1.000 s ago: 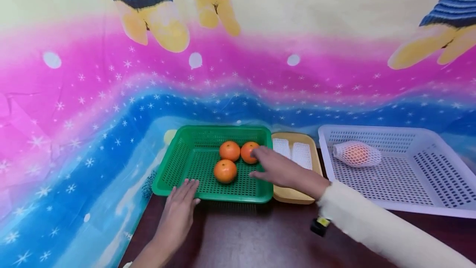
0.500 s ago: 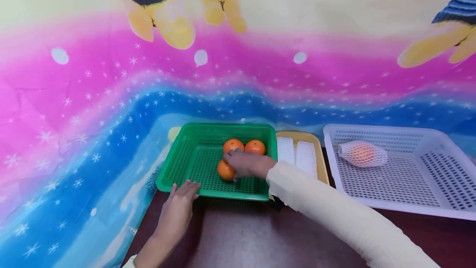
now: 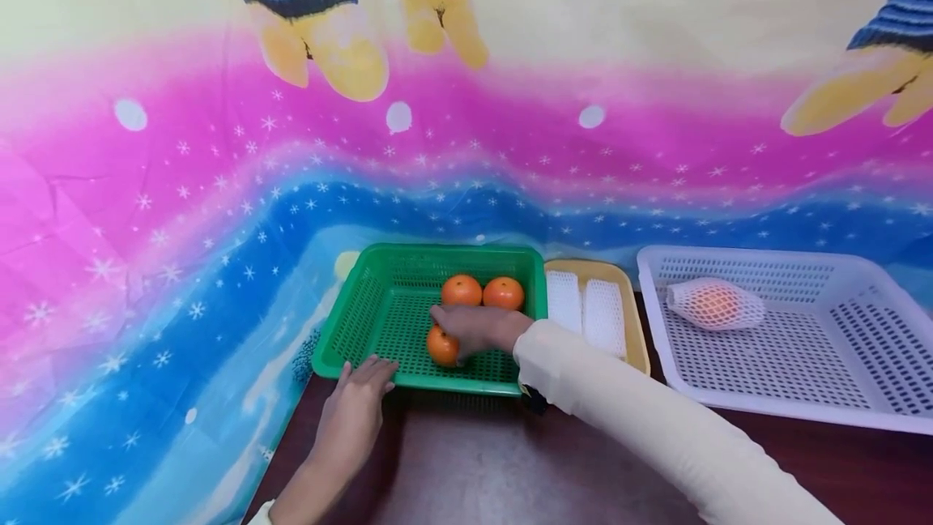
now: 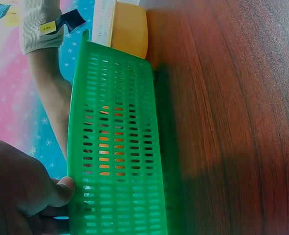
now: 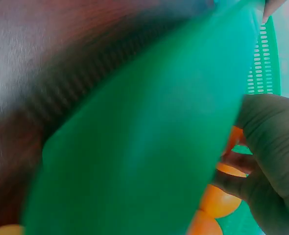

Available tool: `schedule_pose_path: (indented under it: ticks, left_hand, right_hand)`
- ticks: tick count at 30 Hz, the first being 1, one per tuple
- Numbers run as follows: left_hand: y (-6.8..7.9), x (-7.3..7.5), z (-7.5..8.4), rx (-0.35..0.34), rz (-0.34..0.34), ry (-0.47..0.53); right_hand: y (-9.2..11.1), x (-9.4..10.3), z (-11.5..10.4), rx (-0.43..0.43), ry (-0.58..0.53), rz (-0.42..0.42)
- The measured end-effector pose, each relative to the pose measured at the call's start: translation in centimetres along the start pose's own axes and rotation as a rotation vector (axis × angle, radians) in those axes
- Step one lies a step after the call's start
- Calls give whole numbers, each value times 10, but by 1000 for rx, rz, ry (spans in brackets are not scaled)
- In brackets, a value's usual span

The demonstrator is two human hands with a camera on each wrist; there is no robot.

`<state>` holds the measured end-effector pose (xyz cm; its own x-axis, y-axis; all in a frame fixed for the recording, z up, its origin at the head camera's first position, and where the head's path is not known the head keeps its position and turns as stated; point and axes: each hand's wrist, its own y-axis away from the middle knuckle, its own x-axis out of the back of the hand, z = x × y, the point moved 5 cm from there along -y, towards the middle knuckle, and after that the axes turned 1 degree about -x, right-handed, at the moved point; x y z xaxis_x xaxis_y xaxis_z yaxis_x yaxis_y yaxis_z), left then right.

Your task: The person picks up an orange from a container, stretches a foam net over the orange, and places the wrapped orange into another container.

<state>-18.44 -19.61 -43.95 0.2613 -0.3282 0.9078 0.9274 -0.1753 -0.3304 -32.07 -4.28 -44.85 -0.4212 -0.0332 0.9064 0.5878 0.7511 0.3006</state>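
Note:
Three oranges sit in a green plastic basket (image 3: pixel 342 322). My right hand (image 3: pixel 477 329) reaches over its right side and grips the front orange (image 3: pixel 442 347) from above, thumb and fingers round it. The other two, a back-left orange (image 3: pixel 461 290) and a back-right orange (image 3: pixel 503 293), lie just behind that hand. In the right wrist view the basket wall (image 5: pixel 134 137) hides part of the fingers. My left hand (image 3: pixel 353 411) rests at the basket's front-left rim, fingers laid over the edge; its thumb (image 4: pixel 62 192) touches the rim in the left wrist view.
Right of the basket stands a tan tray (image 3: pixel 636 343) with white foam net sleeves (image 3: pixel 603 318). Farther right, a pale lavender basket (image 3: pixel 773 355) holds an orange in a foam net (image 3: pixel 714 304). A patterned cloth (image 3: pixel 466 160) hangs behind the dark wooden table (image 3: pixel 474 460).
My right hand has moved left from the back-right orange to the front one and closed on it. My left hand has stayed at the basket rim. The view has shifted slightly.

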Motion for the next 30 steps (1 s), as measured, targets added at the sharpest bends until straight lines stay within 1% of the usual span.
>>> schedule_pose_path:
  ticks: [3, 8, 11, 15, 19, 21, 23, 25, 27, 30]
  left_hand:
    - [0, 0, 1, 0, 9, -10]
    - [-2, 0, 3, 4, 18, -4]
    - [-3, 0, 3, 5, 19, -2]
    - [-5, 0, 4, 0, 16, 0]
    - [-6, 1, 5, -4, 9, 25]
    - [-6, 3, 6, -7, -2, 34]
    - [-7, 5, 7, -2, -28, 45]
    - [-10, 6, 8, 16, -66, 74]
    - [-13, 6, 10, 56, -101, 116]
    - [-20, 8, 18, 123, -120, 206]
  right_hand:
    - [-1, -3, -3, 29, 21, 22]
    - [0, -7, -4, 25, 99, 32]
    - [3, -6, -3, 28, 103, 50]
    - [11, 2, 0, 55, 67, 127]
    - [29, 16, 5, 83, -41, 218]
    - [42, 23, 7, 88, -120, 262]
    - [56, 30, 10, 88, -211, 309]
    - [70, 36, 14, 81, -292, 357]
    - [84, 40, 19, 74, -397, 393]
    - [102, 46, 27, 49, -530, 417]
